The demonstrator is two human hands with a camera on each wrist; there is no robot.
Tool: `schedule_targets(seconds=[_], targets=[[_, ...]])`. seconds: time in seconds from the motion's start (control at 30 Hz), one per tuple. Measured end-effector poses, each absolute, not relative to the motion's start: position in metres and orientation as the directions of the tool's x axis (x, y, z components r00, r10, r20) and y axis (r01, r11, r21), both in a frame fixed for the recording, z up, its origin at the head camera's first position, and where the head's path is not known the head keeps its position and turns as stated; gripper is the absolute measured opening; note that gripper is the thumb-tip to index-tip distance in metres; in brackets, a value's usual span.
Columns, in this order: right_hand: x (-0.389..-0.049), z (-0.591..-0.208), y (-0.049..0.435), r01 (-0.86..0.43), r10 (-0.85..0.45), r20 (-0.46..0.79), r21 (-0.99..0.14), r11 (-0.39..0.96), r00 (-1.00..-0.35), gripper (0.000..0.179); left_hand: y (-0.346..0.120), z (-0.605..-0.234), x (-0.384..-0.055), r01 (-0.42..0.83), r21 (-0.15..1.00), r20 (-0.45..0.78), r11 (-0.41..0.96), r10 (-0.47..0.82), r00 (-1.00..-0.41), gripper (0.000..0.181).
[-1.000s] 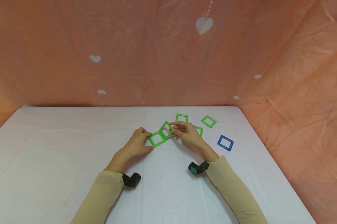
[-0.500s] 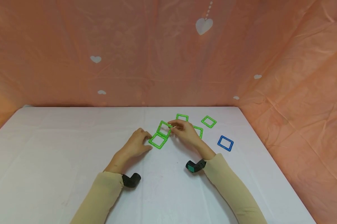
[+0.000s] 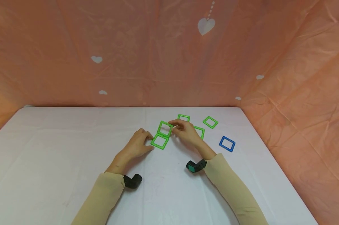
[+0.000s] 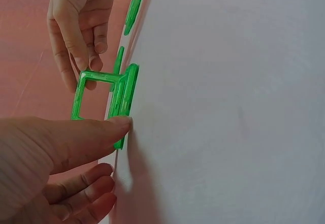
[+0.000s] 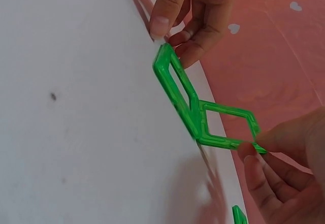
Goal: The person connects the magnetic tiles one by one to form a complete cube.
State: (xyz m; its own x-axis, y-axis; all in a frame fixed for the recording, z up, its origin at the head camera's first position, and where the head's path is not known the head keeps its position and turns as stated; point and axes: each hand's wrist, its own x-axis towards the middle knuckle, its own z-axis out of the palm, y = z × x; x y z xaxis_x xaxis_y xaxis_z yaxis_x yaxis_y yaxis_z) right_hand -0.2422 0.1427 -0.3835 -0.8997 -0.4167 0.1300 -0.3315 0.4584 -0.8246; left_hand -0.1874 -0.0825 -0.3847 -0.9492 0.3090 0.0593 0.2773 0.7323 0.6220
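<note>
Two green square magnetic tiles are joined edge to edge, at an angle to each other. My left hand (image 3: 137, 143) is at the left side of the lower green tile (image 3: 159, 141), its thumb and fingers about the corner. Between the thumb and fingers of my right hand (image 3: 185, 132) is the right side of the upper green tile (image 3: 165, 128). In the left wrist view my left thumb (image 4: 86, 140) overlaps the near tile (image 4: 126, 97). The right wrist view shows my right fingers (image 5: 284, 158) pinching a tile corner (image 5: 228, 127).
Behind my right hand lie two green tiles, one at the back (image 3: 184, 117) and one partly hidden (image 3: 201, 132). Farther right are another green tile (image 3: 210, 122) and a blue tile (image 3: 227, 144). An orange curtain (image 3: 144, 62) hangs behind the white table (image 3: 73, 150).
The joined pair has turned, the upper tile swinging leftward and the lower one shifting slightly right. My right hand has moved slightly left; the left hand stays nearly in place.
</note>
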Motion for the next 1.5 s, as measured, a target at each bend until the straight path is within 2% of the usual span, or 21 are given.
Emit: schedule_targets(seconds=[0.33, 0.4, 0.63, 0.77, 1.1, 1.5], targets=[[-0.244, -0.383, 0.139, -0.333, -0.422, 0.132, -0.829, 0.449, -0.897, 0.037, -0.082, -0.385, -0.189, 0.268, 0.629, 0.056, 0.730, 0.301, -0.952, 0.031], [-0.244, -0.383, 0.138, -0.326, -0.417, 0.128, -0.833, 0.447, -0.900, 0.037, -0.082, -0.385, -0.189, 0.265, 0.635, 0.059, 0.725, 0.296, -0.953, 0.035], [-0.244, -0.383, 0.135, -0.310, -0.403, 0.119, -0.838, 0.450, -0.907, 0.039, -0.080, -0.388, -0.197, 0.216, 0.696, 0.038, 0.685, 0.265, -0.963, 0.088], [-0.244, -0.384, 0.134, -0.303, -0.403, 0.117, -0.846, 0.438, -0.908, 0.041, -0.081, -0.389, -0.201, 0.214, 0.727, 0.034, 0.653, 0.277, -0.960, 0.102], [-0.247, -0.389, 0.132, -0.369, -0.470, 0.163, -0.845, 0.387, -0.867, 0.042, -0.078, -0.395, -0.207, 0.245, 0.774, 0.060, 0.584, 0.318, -0.946, 0.114], [-0.246, -0.385, 0.129, -0.360, -0.484, 0.155, -0.859, 0.365, -0.861, 0.046, -0.077, -0.398, -0.210, 0.217, 0.800, 0.046, 0.559, 0.304, -0.952, 0.113]])
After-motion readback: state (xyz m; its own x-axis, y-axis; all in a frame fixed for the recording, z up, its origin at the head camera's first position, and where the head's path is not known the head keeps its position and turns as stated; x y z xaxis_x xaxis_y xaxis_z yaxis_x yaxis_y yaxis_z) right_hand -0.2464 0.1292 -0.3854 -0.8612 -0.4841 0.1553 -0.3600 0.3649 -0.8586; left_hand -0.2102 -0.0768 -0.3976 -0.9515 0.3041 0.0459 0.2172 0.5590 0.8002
